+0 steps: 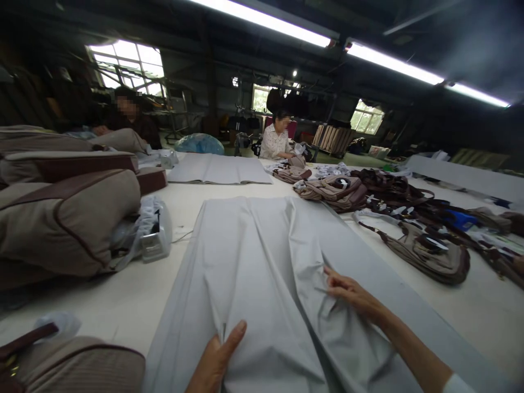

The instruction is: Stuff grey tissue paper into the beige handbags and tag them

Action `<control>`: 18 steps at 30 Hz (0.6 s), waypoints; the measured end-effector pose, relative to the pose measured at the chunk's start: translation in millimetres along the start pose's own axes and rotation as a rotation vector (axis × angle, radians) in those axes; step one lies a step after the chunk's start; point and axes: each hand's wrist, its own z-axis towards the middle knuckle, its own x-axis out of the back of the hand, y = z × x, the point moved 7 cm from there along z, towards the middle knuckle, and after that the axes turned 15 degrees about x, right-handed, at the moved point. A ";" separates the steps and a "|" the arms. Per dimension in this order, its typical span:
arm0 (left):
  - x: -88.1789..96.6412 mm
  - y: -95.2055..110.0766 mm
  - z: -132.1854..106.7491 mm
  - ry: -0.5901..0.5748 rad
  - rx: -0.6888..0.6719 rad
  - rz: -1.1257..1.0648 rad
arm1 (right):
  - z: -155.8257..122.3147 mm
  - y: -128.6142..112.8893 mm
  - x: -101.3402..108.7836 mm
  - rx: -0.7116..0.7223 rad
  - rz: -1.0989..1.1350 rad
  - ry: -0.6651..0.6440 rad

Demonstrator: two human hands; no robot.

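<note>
A light grey fabric-like sheet (266,284), creased into long folds, lies across the table in front of me. My left hand (216,357) grips a fold at the near side, thumb on top and the other fingers mostly hidden under the material. Farther out and to the right, my right hand (347,289) pinches another raised fold between thumb and fingers. Between the hands the material stands up in loose ridges. Flat grey layers (380,284) of the same look lie underneath, reaching right.
Stuffed taupe bags (69,218) with brown trim are piled at left, another bag (77,365) nearer me. Smaller bags (426,245) and straps spread along the right. Beyond lies a flat grey stack (221,168). Two people (275,139) are across the table.
</note>
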 end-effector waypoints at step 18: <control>-56.5 -23.0 -48.9 -0.331 -0.225 -0.275 | -51.1 -117.5 -117.0 -0.089 0.421 0.340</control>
